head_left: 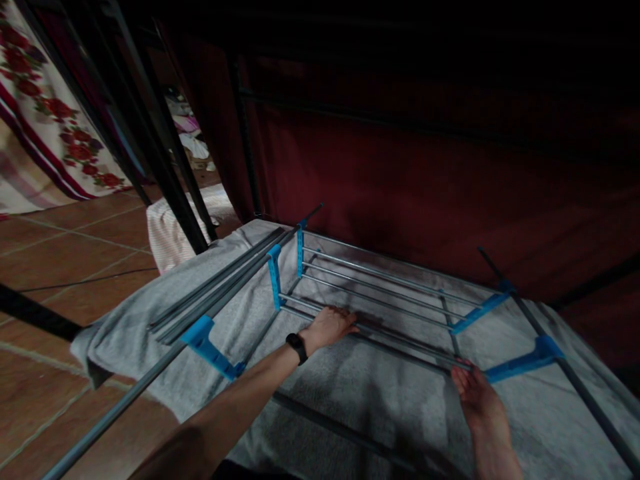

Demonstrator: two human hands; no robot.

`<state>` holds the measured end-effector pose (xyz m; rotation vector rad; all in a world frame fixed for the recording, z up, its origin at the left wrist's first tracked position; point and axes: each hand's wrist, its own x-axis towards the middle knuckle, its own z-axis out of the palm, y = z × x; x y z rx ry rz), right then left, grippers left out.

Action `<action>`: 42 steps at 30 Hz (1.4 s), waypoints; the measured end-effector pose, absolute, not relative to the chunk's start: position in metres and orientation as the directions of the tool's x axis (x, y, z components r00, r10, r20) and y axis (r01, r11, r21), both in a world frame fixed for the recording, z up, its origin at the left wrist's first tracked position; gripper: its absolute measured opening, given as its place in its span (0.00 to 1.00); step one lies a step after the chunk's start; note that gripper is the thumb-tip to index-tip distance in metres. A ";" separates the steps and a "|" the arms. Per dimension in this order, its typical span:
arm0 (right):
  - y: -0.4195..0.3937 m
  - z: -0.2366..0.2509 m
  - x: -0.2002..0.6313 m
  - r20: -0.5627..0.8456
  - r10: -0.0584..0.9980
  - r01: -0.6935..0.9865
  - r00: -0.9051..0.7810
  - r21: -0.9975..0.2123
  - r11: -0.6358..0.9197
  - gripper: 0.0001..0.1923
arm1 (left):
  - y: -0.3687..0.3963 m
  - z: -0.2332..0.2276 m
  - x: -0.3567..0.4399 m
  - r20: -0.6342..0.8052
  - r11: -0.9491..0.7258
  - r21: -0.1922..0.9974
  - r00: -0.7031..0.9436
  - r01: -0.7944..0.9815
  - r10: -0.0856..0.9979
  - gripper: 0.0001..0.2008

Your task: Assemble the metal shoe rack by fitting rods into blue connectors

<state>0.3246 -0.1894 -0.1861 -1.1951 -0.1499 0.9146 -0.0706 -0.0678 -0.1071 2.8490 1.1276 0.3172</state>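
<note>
A metal rack [380,283] of grey rods and blue plastic connectors lies partly assembled on a grey towel [360,393]. My left hand [330,327], with a black watch on its wrist, rests palm down on the front rods near the left blue connector [275,277]. My right hand [475,393] grips the right end of a front rod beside another blue connector [525,363]. A bundle of loose grey rods [220,290] lies to the left, with a blue bracket [207,343] at its near end.
The towel covers a low surface on a brown tiled floor [65,260]. A dark red curtain [425,167] hangs behind. Black poles [165,147] lean at the left, near a floral cloth [45,113] and a striped cloth [170,233].
</note>
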 end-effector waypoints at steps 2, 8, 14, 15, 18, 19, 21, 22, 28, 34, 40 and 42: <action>-0.190 -0.187 0.326 -0.340 0.687 -0.522 0.642 -0.851 0.066 0.05 | -0.068 -0.107 -0.070 0.169 -0.733 0.133 0.713 0.667 0.680 0.16; -0.190 -0.186 0.325 -0.325 0.691 -0.489 0.646 -0.871 0.046 0.05 | -0.068 -0.107 -0.069 0.173 -0.734 0.112 0.714 0.670 0.678 0.16; -0.188 -0.182 0.325 -0.339 0.680 -0.485 0.651 -0.874 0.028 0.06 | -0.069 -0.105 -0.070 0.177 -0.731 0.123 0.710 0.672 0.682 0.16; -0.187 -0.182 0.325 -0.346 0.680 -0.494 0.647 -0.869 0.027 0.06 | -0.070 -0.104 -0.069 0.173 -0.728 0.123 0.708 0.674 0.685 0.16; -0.188 -0.179 0.324 -0.366 0.679 -0.509 0.637 -0.861 0.013 0.04 | -0.070 -0.104 -0.069 0.168 -0.726 0.127 0.706 0.676 0.688 0.15; -0.188 -0.179 0.324 -0.377 0.674 -0.515 0.635 -0.857 0.006 0.04 | -0.070 -0.104 -0.069 0.169 -0.729 0.127 0.709 0.673 0.685 0.15; -0.189 -0.178 0.324 -0.408 0.662 -0.540 0.629 -0.842 -0.005 0.04 | -0.069 -0.106 -0.071 0.172 -0.738 0.119 0.718 0.664 0.674 0.15; -0.190 -0.178 0.324 -0.424 0.656 -0.556 0.625 -0.831 -0.007 0.04 | -0.068 -0.107 -0.073 0.176 -0.739 0.107 0.719 0.665 0.672 0.15; -0.194 -0.179 0.332 -0.452 0.668 -0.598 0.591 -0.801 -0.013 0.02 | -0.063 -0.112 -0.095 0.225 -0.726 0.016 0.705 0.687 0.672 0.16; -0.191 -0.184 0.332 -0.442 0.660 -0.593 0.607 -0.805 0.007 0.04 | -0.058 -0.114 -0.103 0.223 -0.723 0.022 0.702 0.690 0.676 0.18; -0.190 -0.188 0.333 -0.383 0.663 -0.519 0.643 -0.855 0.009 0.06 | -0.057 -0.113 -0.102 0.193 -0.721 0.034 0.703 0.692 0.685 0.18; -0.190 -0.187 0.333 -0.404 0.651 -0.537 0.643 -0.844 0.007 0.04 | -0.057 -0.113 -0.103 0.187 -0.719 0.045 0.701 0.694 0.688 0.18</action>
